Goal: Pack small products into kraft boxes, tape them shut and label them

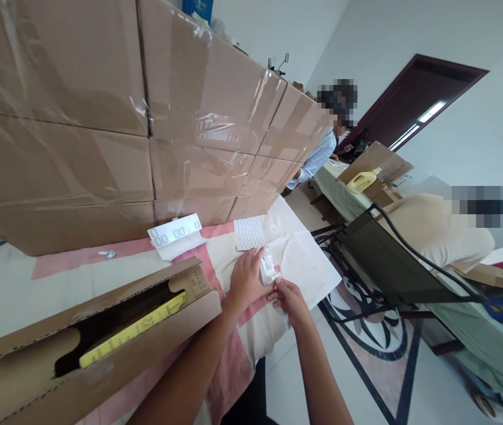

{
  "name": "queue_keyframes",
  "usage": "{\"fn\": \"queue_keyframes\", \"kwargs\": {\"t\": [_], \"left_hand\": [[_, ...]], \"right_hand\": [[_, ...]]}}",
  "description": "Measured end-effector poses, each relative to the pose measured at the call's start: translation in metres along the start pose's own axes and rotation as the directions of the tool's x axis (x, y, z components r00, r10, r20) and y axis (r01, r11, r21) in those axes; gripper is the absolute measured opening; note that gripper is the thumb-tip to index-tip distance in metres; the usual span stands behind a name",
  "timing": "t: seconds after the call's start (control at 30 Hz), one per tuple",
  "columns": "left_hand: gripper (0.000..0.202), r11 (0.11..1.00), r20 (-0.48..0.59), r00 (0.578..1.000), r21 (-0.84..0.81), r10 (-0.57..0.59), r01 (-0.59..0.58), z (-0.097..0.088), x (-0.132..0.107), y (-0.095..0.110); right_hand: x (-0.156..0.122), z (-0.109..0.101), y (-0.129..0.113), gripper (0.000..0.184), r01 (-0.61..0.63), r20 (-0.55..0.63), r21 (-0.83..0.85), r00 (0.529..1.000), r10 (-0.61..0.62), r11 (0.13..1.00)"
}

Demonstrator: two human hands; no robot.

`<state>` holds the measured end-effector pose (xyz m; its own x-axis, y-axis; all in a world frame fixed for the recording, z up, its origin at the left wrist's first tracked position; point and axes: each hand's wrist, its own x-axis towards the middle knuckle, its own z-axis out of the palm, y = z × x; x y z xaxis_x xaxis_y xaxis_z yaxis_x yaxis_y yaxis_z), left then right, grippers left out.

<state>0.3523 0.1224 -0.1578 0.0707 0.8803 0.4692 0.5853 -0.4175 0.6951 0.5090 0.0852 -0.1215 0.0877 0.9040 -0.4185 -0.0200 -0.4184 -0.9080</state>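
Note:
My left hand (247,276) is curled round a small white plastic piece (268,268) that looks like a tape dispenser. The fingers of my right hand (290,298) are pinched together at its near edge; what they grip there is too small to make out. Just beyond my hands lies a white sheet with rows of small printed labels (248,232). To its left, a folded white paper with blue outlined boxes (175,231) leans up from the cloth. At lower left an open cardboard box (25,360) holds a yellow-edged item (134,329).
Taped cartons (207,106) form a wall behind the cloth-covered table (229,260). A large white paper (304,260) hangs over its right edge. Two people (317,159) are nearby, one seated in a dark folding chair (393,260). A yellow bottle (362,180) stands on another table.

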Motion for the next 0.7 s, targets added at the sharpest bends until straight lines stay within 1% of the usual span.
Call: {"fn": "queue_keyframes", "kwargs": {"t": [0.7], "left_hand": [[0.097, 1.000, 0.018, 1.000, 0.006, -0.008, 0.008, -0.0039, -0.0016, 0.0032]], "right_hand": [[-0.0011, 0.0005, 0.0029, 0.055, 0.026, 0.015, 0.004, 1.000, -0.026, 1.000]]}}
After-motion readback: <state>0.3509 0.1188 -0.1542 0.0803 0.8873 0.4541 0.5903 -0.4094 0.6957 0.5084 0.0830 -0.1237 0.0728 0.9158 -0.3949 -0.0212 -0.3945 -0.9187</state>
